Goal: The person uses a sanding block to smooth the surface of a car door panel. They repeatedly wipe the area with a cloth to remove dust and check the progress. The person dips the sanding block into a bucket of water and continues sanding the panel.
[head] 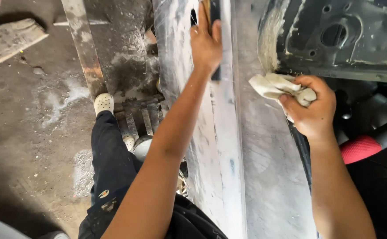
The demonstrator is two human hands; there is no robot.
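Observation:
My left hand (205,42) is stretched forward and presses a dark sanding block (214,17) flat against a long grey, filler-dusted car body sill (222,146). My right hand (312,106) is closed around a crumpled whitish rag (273,86), resting on the flat top of the sill beside the black door opening (335,35). The block is mostly hidden under my fingers.
Dusty concrete floor (34,132) lies to the left, with a metal beam (85,48) and a grating (138,119) by my white shoe (103,103). A round tin (143,146) sits near my leg. Red and black car interior parts (370,144) are at right.

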